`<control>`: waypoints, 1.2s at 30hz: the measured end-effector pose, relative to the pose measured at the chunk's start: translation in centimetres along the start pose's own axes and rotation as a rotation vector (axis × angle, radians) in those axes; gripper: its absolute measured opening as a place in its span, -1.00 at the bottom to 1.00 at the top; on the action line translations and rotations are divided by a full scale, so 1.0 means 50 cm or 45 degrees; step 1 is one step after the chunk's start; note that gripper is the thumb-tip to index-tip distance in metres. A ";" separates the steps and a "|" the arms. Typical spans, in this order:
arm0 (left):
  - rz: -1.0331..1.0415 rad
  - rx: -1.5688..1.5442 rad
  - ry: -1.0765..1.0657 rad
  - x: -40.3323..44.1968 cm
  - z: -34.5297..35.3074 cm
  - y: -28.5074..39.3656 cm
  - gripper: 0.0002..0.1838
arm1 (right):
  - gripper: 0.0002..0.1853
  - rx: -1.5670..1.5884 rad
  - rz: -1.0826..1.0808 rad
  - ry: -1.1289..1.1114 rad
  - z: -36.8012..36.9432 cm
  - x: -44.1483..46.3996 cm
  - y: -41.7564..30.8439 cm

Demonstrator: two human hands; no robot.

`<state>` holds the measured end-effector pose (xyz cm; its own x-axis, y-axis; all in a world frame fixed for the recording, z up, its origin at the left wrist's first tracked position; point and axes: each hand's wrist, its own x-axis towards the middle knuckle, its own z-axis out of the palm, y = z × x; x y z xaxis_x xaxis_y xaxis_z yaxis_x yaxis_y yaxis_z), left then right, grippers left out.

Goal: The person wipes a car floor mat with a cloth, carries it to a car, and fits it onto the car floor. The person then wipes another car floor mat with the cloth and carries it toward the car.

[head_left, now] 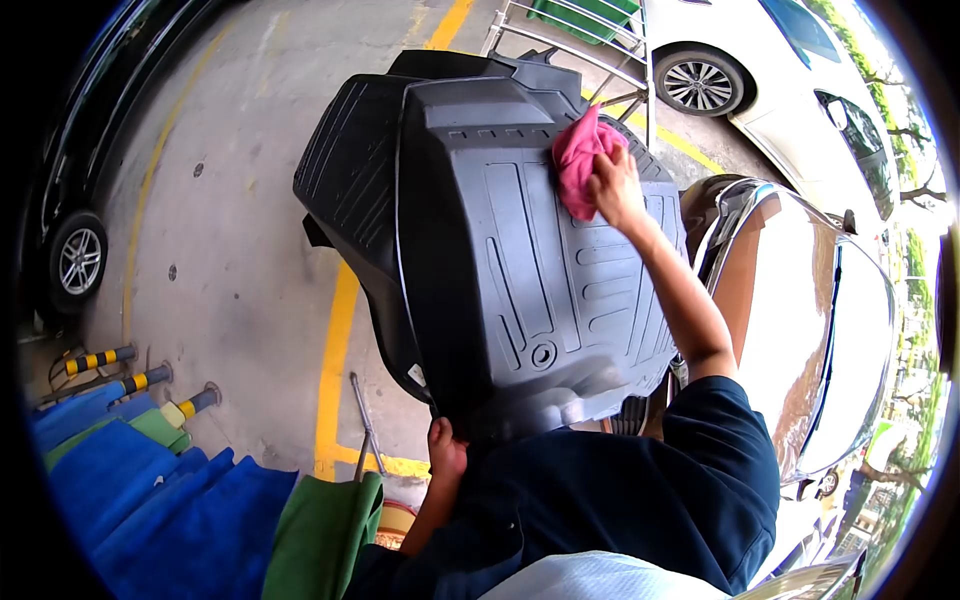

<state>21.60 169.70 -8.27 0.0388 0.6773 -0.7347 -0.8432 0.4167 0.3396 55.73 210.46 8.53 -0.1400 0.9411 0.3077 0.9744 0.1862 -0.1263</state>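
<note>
A large black moulded car floor mat with raised ribs and grooves fills the middle of the head view, close in front of my body. Bunched in my right hand is a pink cloth, pressed against the upper right part of the mat. My left hand is closed at the mat's near lower edge, with the thumb showing and the other fingers mostly hidden. Behind the front panel, more black ribbed mat shows at the left.
Blue cloths and a green cloth hang at the lower left, near yellow-and-black posts. A brown car stands close on the right. A metal rack, a white car and a black car stand farther off.
</note>
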 end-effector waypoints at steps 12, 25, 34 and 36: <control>0.085 0.093 0.048 -0.011 0.022 0.024 -0.79 | -0.58 0.071 -0.036 -0.279 0.074 0.277 -0.129; 0.065 -0.040 0.095 -0.016 0.032 0.008 -0.70 | -0.61 0.455 0.015 -0.699 0.090 0.218 0.301; 0.050 0.155 0.249 -0.016 0.052 0.040 -0.70 | -0.50 0.367 -0.728 -0.284 -0.078 -0.249 -0.117; 0.083 0.182 0.236 -0.017 0.064 0.037 -0.71 | -0.51 0.258 -0.588 -0.154 -0.064 -0.233 -0.053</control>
<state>21.70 171.81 -5.14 -0.1238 0.5881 -0.7992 -0.7557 0.4661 0.4601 55.32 198.09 8.29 -0.5786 0.7716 0.2645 0.7542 0.6295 -0.1867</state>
